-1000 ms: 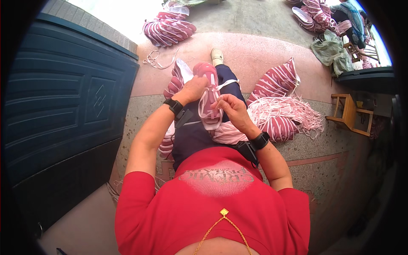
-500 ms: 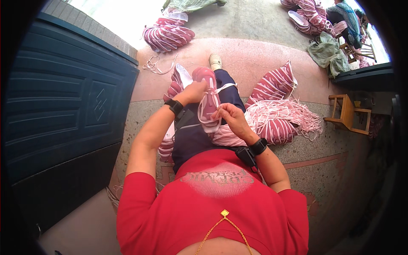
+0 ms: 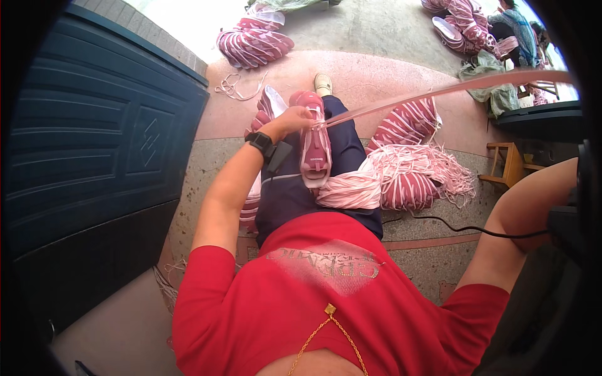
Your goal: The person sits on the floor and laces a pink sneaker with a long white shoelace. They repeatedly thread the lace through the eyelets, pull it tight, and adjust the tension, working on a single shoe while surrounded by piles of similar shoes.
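Note:
A pink shoe (image 3: 315, 153) rests on my lap, its toe pointing away from me. My left hand (image 3: 293, 121) is closed on the shoe's left side, near the lacing. From the lace holes a pale pink shoelace (image 3: 439, 93) runs taut, up and across to the right edge. My right forearm (image 3: 533, 197) reaches out to that edge, and the hand itself is outside the picture. Beside my right thigh lies a bundle of loose pale pink laces (image 3: 351, 190). Left of the shoe, more pink shoe pieces (image 3: 268, 109) lean by my leg.
Bundles of pink shoe pieces sit on the floor, one at far left (image 3: 254, 47) and one at right (image 3: 407, 122). A small wooden stool (image 3: 508, 164) stands at right. The dark blue door (image 3: 100, 125) fills the left side. Another person (image 3: 517, 34) sits at far right.
My right hand has left the shoe and swung far right, out of view, drawing the lace out long. My left hand keeps its grip on the shoe.

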Demonstrator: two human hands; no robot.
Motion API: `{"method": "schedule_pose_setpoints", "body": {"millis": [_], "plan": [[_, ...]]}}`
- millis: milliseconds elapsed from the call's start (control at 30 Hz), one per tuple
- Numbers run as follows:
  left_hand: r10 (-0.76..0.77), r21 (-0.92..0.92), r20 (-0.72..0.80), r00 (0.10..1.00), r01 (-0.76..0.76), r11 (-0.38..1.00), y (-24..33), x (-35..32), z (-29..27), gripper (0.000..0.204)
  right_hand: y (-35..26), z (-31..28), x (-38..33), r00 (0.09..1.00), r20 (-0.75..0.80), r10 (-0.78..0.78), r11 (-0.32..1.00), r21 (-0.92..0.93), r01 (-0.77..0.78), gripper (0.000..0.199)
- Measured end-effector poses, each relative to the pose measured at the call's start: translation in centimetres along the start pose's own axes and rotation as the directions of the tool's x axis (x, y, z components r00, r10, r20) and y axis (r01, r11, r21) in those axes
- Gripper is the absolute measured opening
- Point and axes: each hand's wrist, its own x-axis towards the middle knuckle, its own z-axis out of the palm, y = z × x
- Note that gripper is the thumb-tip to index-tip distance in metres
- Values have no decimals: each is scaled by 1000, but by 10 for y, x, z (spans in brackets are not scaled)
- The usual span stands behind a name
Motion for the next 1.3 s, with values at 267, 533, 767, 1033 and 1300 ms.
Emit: {"method": "schedule_pose_setpoints", "body": {"millis": [267, 533, 767, 1033, 1300], "plan": [[-84, -591, -62, 995, 31, 806, -52, -31, -60, 29, 108, -99, 12, 917, -56, 396, 911, -103, -399, 12], [59, -132, -26, 998, -62, 989, -22, 1, -28, 31, 108, -103, 24, 904, -45, 425, 896, -122, -427, 12], [254, 635, -104, 962, -132, 761, -4, 21, -2, 29, 98, -106, 43, 912, -45, 408, 900, -152, -410, 13], [209, 437, -199, 957, -104, 893, 6, 17, -17, 30, 95, -103, 64, 920, -25, 391, 907, -156, -390, 13], [93, 956, -24, 995, -4, 293, 43, 29, 47, 27, 92, -96, 91, 932, 17, 362, 918, -177, -354, 13]]}}
